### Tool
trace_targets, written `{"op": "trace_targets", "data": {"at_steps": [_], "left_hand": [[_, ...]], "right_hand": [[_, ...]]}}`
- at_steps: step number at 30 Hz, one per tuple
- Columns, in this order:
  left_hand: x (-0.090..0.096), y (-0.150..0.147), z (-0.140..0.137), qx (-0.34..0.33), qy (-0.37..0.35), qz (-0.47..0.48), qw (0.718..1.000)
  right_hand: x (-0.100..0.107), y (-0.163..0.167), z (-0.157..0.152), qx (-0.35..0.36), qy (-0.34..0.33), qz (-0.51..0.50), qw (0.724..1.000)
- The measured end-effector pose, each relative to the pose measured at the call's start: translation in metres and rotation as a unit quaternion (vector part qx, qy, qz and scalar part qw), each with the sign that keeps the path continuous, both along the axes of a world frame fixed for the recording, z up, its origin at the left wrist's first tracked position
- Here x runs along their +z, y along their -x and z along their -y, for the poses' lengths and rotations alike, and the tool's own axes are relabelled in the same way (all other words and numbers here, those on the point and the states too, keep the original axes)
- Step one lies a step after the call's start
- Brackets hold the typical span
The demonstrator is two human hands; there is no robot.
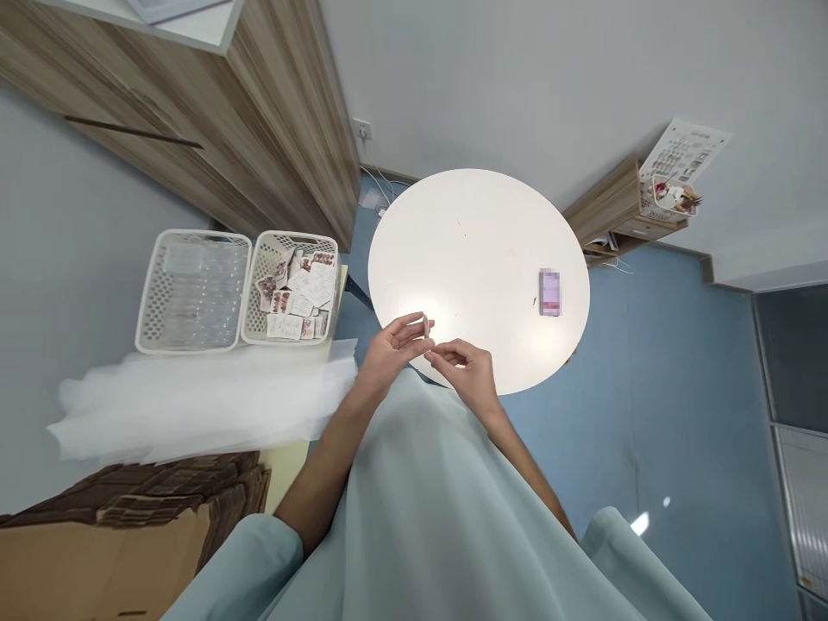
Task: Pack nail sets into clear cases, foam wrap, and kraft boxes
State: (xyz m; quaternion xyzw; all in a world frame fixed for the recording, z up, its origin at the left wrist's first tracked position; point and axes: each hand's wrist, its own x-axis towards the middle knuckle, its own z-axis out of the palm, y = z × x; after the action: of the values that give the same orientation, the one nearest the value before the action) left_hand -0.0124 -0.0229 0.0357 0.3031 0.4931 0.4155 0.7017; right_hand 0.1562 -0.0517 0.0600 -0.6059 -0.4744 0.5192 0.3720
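Note:
Over the near edge of the round white table (479, 250), my two hands meet in front of my body. Between the thumb and fingers of my left hand (393, 345) is a small thin flat piece (426, 325), seen almost edge-on, so its kind cannot be made out. My right hand (467, 369) is closed in a pinch, its fingertips close to the lower end of that piece and to my left thumb. Whatever lies in the right pinch is too small to tell.
A purple pack (549, 293) lies on the table's right. At left stand a basket of clear plastic pieces (200, 293) and a basket of printed cards (301, 293). White sheets (200, 401) and folded cardboard (129, 552) lie nearer. A wooden cabinet (278, 112) stands behind.

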Motion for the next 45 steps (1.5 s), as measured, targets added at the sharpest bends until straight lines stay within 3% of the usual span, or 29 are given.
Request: {"op": "trace_targets", "data": {"at_steps": [5, 9, 13, 20, 28, 45], "left_hand": [[0.004, 0.002, 0.001, 0.015, -0.013, -0.037, 0.999], [0.003, 0.010, 0.002, 0.063, -0.023, -0.080, 0.995], [0.006, 0.015, 0.003, 0.058, -0.035, -0.090, 0.994], [0.019, 0.013, 0.004, 0.053, -0.034, -0.104, 0.993], [0.015, 0.004, 0.002, 0.068, -0.036, -0.121, 0.990], [0.002, 0.002, 0.009, -0.017, -0.019, -0.127, 0.992]], "right_hand": [[0.002, -0.001, 0.001, -0.012, -0.042, 0.032, 0.999], [-0.001, -0.013, -0.002, -0.058, -0.002, -0.016, 0.998], [-0.003, -0.021, -0.003, -0.046, 0.043, -0.079, 0.995], [-0.010, -0.021, 0.000, -0.046, 0.047, -0.106, 0.992], [-0.014, -0.025, 0.001, -0.037, 0.059, -0.107, 0.992], [-0.015, -0.044, -0.022, -0.014, 0.003, -0.087, 0.996]]}}
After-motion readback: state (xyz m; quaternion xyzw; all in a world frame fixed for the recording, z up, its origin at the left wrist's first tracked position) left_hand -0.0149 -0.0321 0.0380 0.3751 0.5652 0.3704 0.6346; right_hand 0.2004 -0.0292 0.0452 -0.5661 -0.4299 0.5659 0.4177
